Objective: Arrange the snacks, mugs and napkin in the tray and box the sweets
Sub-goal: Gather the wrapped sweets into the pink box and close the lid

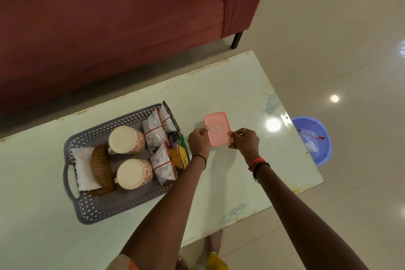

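A pink lidded box (218,127) lies on the pale green table. My left hand (199,140) grips its left edge and my right hand (245,140) grips its near right corner. Left of it stands the grey perforated tray (114,210). Two upside-down patterned mugs (126,140) (134,173) sit in the tray's middle. A white napkin (84,169) lies in the tray's left end with a brown woven holder (102,166) on it. Several snack packets (157,136) and a yellow-green packet (179,155) fill its right end. No sweets are in sight.
A maroon sofa (109,17) stands beyond the table's far edge. A blue bucket (313,140) with a plastic bag inside sits on the tiled floor beside the table's right end. My feet show below the table's near edge.
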`<state>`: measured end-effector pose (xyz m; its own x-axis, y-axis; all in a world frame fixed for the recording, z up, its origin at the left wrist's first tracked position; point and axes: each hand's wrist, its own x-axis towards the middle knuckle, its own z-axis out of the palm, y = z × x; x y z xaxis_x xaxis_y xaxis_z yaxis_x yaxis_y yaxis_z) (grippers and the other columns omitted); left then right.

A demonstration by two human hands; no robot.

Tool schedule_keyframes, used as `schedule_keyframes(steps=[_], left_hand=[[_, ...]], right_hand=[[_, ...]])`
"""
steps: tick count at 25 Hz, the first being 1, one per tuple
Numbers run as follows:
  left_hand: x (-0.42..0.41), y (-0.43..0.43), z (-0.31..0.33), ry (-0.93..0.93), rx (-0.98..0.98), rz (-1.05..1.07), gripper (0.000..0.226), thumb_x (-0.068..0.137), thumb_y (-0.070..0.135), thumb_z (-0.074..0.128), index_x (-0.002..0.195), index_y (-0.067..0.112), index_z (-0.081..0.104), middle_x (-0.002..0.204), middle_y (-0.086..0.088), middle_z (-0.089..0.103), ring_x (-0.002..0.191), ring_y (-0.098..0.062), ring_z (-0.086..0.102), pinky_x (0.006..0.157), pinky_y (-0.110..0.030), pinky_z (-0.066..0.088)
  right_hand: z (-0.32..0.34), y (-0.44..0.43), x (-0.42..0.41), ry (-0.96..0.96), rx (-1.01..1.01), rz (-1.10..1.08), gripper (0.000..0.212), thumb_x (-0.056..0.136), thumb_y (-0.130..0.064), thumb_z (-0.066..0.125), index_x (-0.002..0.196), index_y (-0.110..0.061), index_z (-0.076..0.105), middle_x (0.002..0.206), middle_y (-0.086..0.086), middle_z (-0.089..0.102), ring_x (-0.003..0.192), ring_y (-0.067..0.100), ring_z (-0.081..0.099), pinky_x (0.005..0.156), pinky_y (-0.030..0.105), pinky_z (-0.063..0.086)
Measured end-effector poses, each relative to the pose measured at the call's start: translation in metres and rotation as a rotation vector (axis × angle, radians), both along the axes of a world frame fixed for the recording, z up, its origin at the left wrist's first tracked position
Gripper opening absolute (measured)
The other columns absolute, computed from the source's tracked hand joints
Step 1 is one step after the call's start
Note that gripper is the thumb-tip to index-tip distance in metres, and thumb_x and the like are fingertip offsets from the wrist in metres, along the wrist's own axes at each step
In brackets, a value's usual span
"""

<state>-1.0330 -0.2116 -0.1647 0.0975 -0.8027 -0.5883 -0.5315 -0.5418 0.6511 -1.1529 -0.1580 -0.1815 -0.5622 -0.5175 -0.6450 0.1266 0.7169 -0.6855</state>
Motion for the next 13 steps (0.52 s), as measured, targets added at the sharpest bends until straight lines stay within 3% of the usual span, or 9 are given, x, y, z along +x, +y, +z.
schedule_keyframes(steps=[2,4,7,9,13], left_hand=[[-0.002,0.012,0.001,0.016,0.022,0.002,0.033,0.092,0.024,0.053,0.105,-0.004,0.066,0.107,-0.023,0.068,0.100,-0.034,0.061,0.069,-0.028,0.037],[-0.004,0.022,0.000,0.038,0.047,0.025,0.031,0.090,0.020,0.056,0.106,-0.004,0.066,0.108,-0.023,0.068,0.100,-0.035,0.062,0.072,-0.028,0.043],[-0.004,0.025,0.001,0.090,0.100,0.141,0.029,0.087,0.017,0.061,0.104,-0.007,0.064,0.107,-0.026,0.068,0.098,-0.038,0.064,0.085,-0.044,0.054],[-0.001,0.024,0.000,0.115,0.121,0.190,0.026,0.086,0.013,0.063,0.098,-0.010,0.063,0.104,-0.028,0.068,0.093,-0.041,0.066,0.080,-0.048,0.056],[0.001,0.024,-0.001,0.117,0.106,0.207,0.022,0.084,0.009,0.064,0.092,-0.012,0.063,0.099,-0.029,0.068,0.082,-0.042,0.068,0.071,-0.042,0.058]], right_hand=[[0.000,0.001,-0.001,-0.003,0.001,-0.004,0.023,0.083,-0.008,0.069,0.088,0.014,0.062,0.074,0.017,0.065,0.049,0.019,0.062,0.050,0.022,0.057],[0.000,0.001,-0.002,0.007,0.004,0.003,0.024,0.083,-0.008,0.069,0.089,0.014,0.062,0.078,0.018,0.065,0.049,0.019,0.061,0.048,0.020,0.056],[0.001,0.000,-0.003,0.009,0.008,0.011,0.024,0.083,-0.009,0.069,0.091,0.013,0.063,0.080,0.019,0.066,0.051,0.019,0.061,0.051,0.021,0.057],[0.003,0.000,-0.001,-0.022,0.010,0.000,0.023,0.083,-0.007,0.069,0.092,0.013,0.063,0.081,0.019,0.065,0.052,0.020,0.062,0.054,0.022,0.058],[0.007,0.006,0.000,-0.170,-0.011,-0.045,0.019,0.081,0.008,0.066,0.098,0.014,0.063,0.088,0.022,0.064,0.064,0.027,0.065,0.057,0.017,0.058]])
